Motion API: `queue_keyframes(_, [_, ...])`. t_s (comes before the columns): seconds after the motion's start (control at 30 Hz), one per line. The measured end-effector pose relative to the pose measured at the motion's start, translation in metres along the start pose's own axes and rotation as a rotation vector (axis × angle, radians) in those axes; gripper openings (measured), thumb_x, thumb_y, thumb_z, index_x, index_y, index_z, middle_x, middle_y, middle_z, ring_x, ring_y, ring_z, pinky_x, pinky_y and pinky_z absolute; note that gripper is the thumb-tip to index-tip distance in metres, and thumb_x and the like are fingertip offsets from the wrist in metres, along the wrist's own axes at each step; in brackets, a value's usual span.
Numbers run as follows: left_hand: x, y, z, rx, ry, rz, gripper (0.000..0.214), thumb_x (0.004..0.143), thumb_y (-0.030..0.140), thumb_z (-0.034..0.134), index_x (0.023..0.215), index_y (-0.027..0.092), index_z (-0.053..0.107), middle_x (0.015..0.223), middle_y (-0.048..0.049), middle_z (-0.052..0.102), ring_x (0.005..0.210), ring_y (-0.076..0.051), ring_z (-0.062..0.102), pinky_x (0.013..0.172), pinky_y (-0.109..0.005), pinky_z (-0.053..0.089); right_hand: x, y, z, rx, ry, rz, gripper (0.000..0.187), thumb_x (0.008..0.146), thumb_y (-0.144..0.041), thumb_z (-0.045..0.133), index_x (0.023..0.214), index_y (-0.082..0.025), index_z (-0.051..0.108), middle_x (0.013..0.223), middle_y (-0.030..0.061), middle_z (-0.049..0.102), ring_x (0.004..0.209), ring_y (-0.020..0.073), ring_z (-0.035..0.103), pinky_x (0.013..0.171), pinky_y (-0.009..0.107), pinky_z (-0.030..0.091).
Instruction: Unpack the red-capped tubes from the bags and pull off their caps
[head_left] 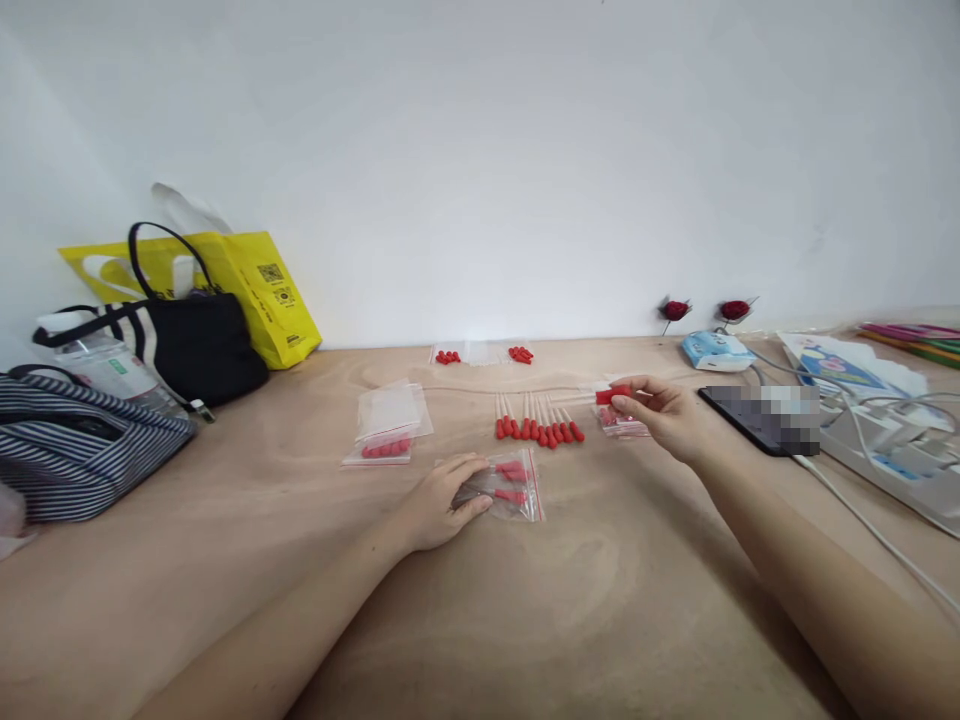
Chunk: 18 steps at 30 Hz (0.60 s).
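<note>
My left hand [442, 497] rests on the wooden table [525, 620], its fingers curled on the edge of a small clear zip bag [517, 487] with red pieces inside. My right hand [664, 412] pinches a red-tipped clear stick [611, 395] just above another small bag [621, 424] of red pieces. Between the hands lies a row of several red-tipped sticks [536, 420]. Further left sits a stack of clear bags [390, 422], the lowest with red pieces in it.
Two small heaps of red caps [520, 353] lie near the wall. A black handbag [196, 340], yellow bag [262, 285] and striped bag [75, 445] stand at the left. At the right are a phone [757, 415], cables, papers and a tissue pack [716, 350].
</note>
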<state>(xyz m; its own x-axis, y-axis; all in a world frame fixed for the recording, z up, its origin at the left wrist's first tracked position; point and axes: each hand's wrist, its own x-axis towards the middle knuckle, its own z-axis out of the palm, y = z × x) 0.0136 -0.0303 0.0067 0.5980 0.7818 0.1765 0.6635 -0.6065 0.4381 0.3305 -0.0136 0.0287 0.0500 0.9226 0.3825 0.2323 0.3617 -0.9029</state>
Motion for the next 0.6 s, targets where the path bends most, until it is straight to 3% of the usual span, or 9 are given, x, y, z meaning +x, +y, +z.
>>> queue_keyframes(0.1, [0.000, 0.000, 0.000, 0.003, 0.000, 0.000, 0.040, 0.080, 0.035, 0.049, 0.117, 0.021, 0.048, 0.123, -0.0066, 0.050, 0.115, -0.022, 0.044, 0.097, -0.039, 0.036, 0.002, 0.009, 0.012, -0.129, 0.157, -0.146, 0.030, 0.070, -0.043, 0.061, 0.090, -0.020, 0.059, 0.081, 0.0053, 0.064, 0.069, 0.0161, 0.060, 0.061, 0.032, 0.050])
queue_keyframes(0.17, [0.000, 0.000, 0.000, 0.003, -0.005, -0.006, 0.040, 0.081, 0.035, 0.049, 0.117, 0.020, 0.048, 0.124, -0.0072, 0.049, 0.116, -0.022, 0.043, 0.097, -0.039, 0.036, 0.001, 0.018, 0.024, -0.304, 0.188, -0.284, 0.023, 0.075, -0.038, 0.056, 0.089, -0.020, 0.061, 0.085, 0.0067, 0.063, 0.075, 0.0173, 0.060, 0.066, 0.033, 0.050])
queue_keyframes(0.33, [0.000, 0.001, 0.000, -0.006, -0.015, -0.014, 0.040, 0.081, 0.035, 0.049, 0.119, 0.021, 0.047, 0.125, -0.0072, 0.048, 0.116, -0.023, 0.043, 0.097, -0.040, 0.035, 0.000, 0.040, 0.049, -0.621, 0.062, -0.488, 0.024, 0.083, -0.024, 0.041, 0.097, -0.022, 0.061, 0.091, 0.0076, 0.060, 0.083, 0.0178, 0.058, 0.076, 0.034, 0.049])
queue_keyframes(0.6, [0.000, 0.001, 0.001, -0.014, 0.000, -0.007, 0.039, 0.081, 0.036, 0.049, 0.117, 0.021, 0.048, 0.123, -0.0069, 0.050, 0.115, -0.023, 0.043, 0.097, -0.040, 0.035, 0.003, 0.050, 0.057, -0.866, -0.098, -0.555, 0.030, 0.084, -0.017, 0.035, 0.100, -0.022, 0.060, 0.091, 0.0085, 0.058, 0.088, 0.0188, 0.055, 0.076, 0.033, 0.048])
